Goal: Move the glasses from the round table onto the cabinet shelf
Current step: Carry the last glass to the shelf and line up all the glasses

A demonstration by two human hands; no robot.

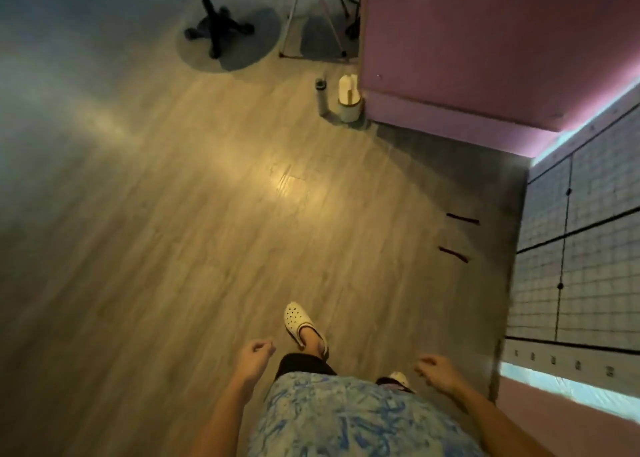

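Note:
No glasses and no round table show in the head view. My left hand [255, 354] hangs low in the frame with its fingers curled in and nothing in it. My right hand [437, 372] hangs on the other side, fingers loosely curled, also holding nothing. Both hands are over a wooden floor [194, 235]. A cabinet [585, 249] with gridded door panels and small dark knobs stands at the right edge. Its shelf is not visible.
A pink wall or panel [485, 48] fills the upper right. At its corner stand a dark bottle [321, 95] and a pale container [349, 98]. A black wheeled stand base [218, 31] and metal chair legs [311, 24] are at the top. My feet wear white clogs [299, 321].

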